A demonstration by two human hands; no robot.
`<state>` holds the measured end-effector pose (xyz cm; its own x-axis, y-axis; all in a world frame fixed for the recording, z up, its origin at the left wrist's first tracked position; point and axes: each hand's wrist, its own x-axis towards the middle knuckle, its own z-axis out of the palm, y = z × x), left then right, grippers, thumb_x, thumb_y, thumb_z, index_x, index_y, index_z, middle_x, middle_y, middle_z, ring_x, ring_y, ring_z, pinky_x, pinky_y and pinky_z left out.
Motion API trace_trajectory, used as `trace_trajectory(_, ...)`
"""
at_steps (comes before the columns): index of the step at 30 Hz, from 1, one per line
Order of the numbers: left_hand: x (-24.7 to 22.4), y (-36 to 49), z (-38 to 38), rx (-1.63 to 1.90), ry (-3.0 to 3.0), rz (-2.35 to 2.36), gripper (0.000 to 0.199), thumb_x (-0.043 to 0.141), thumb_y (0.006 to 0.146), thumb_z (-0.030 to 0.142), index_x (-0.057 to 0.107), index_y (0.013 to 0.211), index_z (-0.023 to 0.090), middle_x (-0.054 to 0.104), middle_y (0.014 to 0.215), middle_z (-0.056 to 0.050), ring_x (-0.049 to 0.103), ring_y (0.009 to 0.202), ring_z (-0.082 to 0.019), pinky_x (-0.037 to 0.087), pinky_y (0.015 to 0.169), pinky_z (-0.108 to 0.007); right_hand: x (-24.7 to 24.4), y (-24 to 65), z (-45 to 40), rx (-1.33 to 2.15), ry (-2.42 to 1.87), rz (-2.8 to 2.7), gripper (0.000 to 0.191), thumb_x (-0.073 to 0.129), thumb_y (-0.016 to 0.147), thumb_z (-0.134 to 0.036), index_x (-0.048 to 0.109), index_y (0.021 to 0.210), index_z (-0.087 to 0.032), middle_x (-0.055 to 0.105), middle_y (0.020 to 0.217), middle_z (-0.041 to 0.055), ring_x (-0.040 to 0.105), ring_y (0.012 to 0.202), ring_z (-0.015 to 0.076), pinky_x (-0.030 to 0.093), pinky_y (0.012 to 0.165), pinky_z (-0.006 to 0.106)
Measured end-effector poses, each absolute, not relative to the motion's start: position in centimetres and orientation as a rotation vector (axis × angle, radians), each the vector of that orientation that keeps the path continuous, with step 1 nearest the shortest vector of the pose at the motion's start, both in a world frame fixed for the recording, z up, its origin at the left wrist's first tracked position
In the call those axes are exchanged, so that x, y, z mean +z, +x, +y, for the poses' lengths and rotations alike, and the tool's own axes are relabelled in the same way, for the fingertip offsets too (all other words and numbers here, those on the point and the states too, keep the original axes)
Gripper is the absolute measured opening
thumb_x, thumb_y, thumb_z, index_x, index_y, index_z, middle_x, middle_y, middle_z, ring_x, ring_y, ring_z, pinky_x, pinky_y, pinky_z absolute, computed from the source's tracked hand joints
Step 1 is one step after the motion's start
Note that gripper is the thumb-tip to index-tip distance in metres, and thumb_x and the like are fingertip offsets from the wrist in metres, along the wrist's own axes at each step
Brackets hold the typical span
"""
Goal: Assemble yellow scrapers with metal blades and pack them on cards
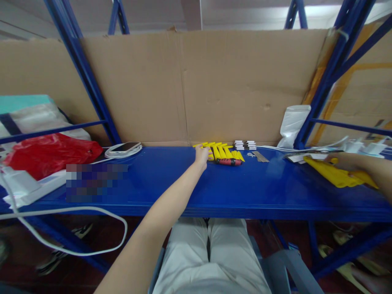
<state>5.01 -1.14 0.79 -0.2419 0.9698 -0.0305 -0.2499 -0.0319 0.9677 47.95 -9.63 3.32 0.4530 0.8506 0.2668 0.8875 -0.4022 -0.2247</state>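
My left hand [202,158] reaches to the far side of the blue table [171,183]. Its fingers are curled at the left end of a group of slim yellow pieces [221,151] and seem to close on one of them. Just right of the hand lies a red and black hand tool [229,162], in front of the yellow pieces. Behind and to the right are white bundles with dark bands [245,145], small pale bits [251,154] and thin grey metal strips [261,157]. My right hand is out of view.
From the right edge, seemingly another person's hand [339,160] rests at a yellow sheet-like item [333,171]. A phone [127,147] lies on a coiled white cable at left, near a red bag [55,155] and power strip [49,183]. Cardboard [239,81] walls the back.
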Motion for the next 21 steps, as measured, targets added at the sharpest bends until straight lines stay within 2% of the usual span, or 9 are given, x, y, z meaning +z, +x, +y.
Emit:
trace_trajectory(2, 0.9, 5.0, -1.2, 1.49, 0.896, 1.193, 0.053, 0.054, 0.076, 0.004, 0.041, 0.126, 0.016, 0.061, 0.104, -0.011, 0.064, 0.069, -0.013, 0.045, 0.044, -0.018, 3.5, 47.3, -9.7, 0.104, -2.56, -1.446, 0.028, 0.046, 0.066, 0.004, 0.064, 0.074, -0.014, 0.065, 0.072, 0.0178, 0.049, 0.042, 0.01, 0.038, 0.04, 0.024)
trace_trajectory(4, 0.9, 5.0, -1.2, 1.484, 0.895, 1.19, 0.053, 0.054, 0.076, 0.004, 0.041, 0.127, 0.016, 0.061, 0.104, -0.01, 0.064, 0.068, -0.013, 0.045, 0.044, -0.017, 3.6, 46.5, -9.7, 0.122, -2.61, -1.411, 0.039, 0.045, 0.068, 0.004, 0.064, 0.099, -0.01, 0.065, 0.083, 0.0228, 0.049, 0.044, 0.0108, 0.038, 0.041, 0.025)
trace_trajectory(6, 0.9, 5.0, -1.2, 1.482, 0.893, 1.188, 0.053, 0.054, 0.076, 0.004, 0.041, 0.127, 0.017, 0.061, 0.104, -0.01, 0.063, 0.067, -0.012, 0.044, 0.043, -0.016, 3.7, 45.9, -9.7, 0.075, -2.622, -1.404, 0.053, 0.045, 0.072, 0.001, 0.053, 0.124, -0.006, 0.064, 0.09, 0.0268, 0.048, 0.044, 0.0115, 0.038, 0.041, 0.026)
trace_trajectory(8, 0.9, 5.0, -1.2, 1.484, 0.897, 1.19, 0.054, 0.055, 0.075, 0.004, 0.042, 0.126, 0.016, 0.061, 0.103, -0.01, 0.063, 0.065, -0.012, 0.044, 0.042, -0.017, 3.8, 45.5, -9.6, 0.099, -2.651, -1.414, 0.061, 0.044, 0.075, -0.001, 0.042, 0.137, -0.003, 0.063, 0.095, 0.0297, 0.048, 0.044, 0.012, 0.038, 0.042, 0.027)
trace_trajectory(10, 0.8, 5.1, -1.1, 1.485, 0.9, 1.198, 0.055, 0.056, 0.075, 0.004, 0.042, 0.126, 0.016, 0.061, 0.103, -0.01, 0.062, 0.064, -0.011, 0.043, 0.041, -0.017, 3.9, 45.1, -9.4, 0.127, -2.683, -1.42, 0.062, 0.043, 0.077, -0.002, 0.04, 0.139, -0.003, 0.063, 0.099, 0.0314, 0.049, 0.043, 0.0128, 0.039, 0.044, 0.029)
trace_trajectory(15, 0.7, 5.0, -1.0, 1.484, 0.886, 1.188, 0.055, 0.057, 0.074, 0.005, 0.044, 0.125, 0.019, 0.061, 0.103, -0.008, 0.062, 0.066, -0.011, 0.041, 0.04, -0.015, 4.1, 44.9, -8.3, 0.043, -2.734, -1.515, 0.058, 0.045, 0.077, -0.002, 0.047, 0.136, -0.003, 0.065, 0.096, 0.0307, 0.051, 0.045, 0.0132, 0.042, 0.052, 0.03)
trace_trajectory(17, 0.7, 5.0, -1.0, 1.486, 0.879, 1.182, 0.056, 0.058, 0.073, 0.005, 0.044, 0.125, 0.019, 0.062, 0.104, -0.008, 0.063, 0.067, -0.011, 0.041, 0.04, -0.015, 3.9, 45.4, -7.6, -0.029, -2.743, -1.578, 0.058, 0.047, 0.077, -0.002, 0.05, 0.134, -0.005, 0.065, 0.099, 0.0301, 0.057, 0.052, 0.0148, 0.043, 0.057, 0.029)
trace_trajectory(21, 0.7, 5.0, -1.0, 1.482, 0.914, 1.182, 0.057, 0.056, 0.073, 0.005, 0.042, 0.127, 0.016, 0.062, 0.104, -0.01, 0.064, 0.068, -0.014, 0.041, 0.039, -0.017, 2.9, 47.1, -6.3, -0.14, -2.77, -1.6, 0.055, 0.046, 0.079, -0.003, 0.051, 0.134, -0.005, 0.06, 0.114, 0.0304, 0.066, 0.079, 0.0215, 0.044, 0.073, 0.031)
